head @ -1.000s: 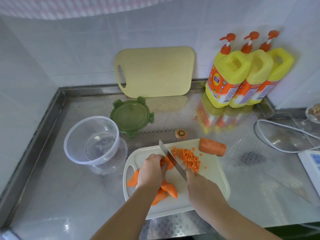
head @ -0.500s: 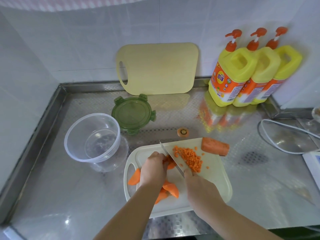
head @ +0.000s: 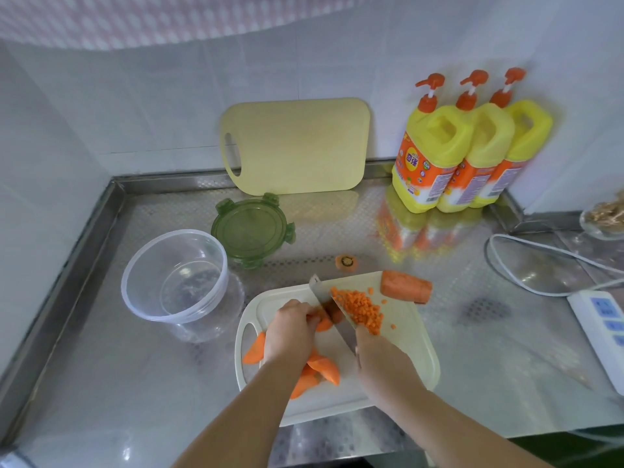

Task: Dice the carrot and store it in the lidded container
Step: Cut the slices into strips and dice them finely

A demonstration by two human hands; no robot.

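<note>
On the white cutting board [head: 410, 352] my left hand [head: 290, 332] holds down carrot pieces [head: 325, 324] with curled fingers. My right hand [head: 380, 361] grips the knife [head: 332, 312], whose blade is down on those pieces. A heap of diced carrot [head: 361, 309] lies just right of the blade. Carrot wedges [head: 322, 369] lie beside and under my left wrist. A whole carrot chunk [head: 405, 287] rests at the board's far right corner. The clear round container [head: 174, 276] stands empty to the left, its green lid [head: 251, 229] behind it.
A carrot end stub [head: 346, 261] lies on the steel counter beyond the board. A yellow cutting board [head: 293, 146] leans on the wall. Three yellow pump bottles [head: 469, 150] stand at the back right. A white cable [head: 540, 261] and power strip [head: 604, 322] lie at right.
The knife came down from raised to onto the carrot pieces under my left hand, then stayed low. The camera view shifted slightly.
</note>
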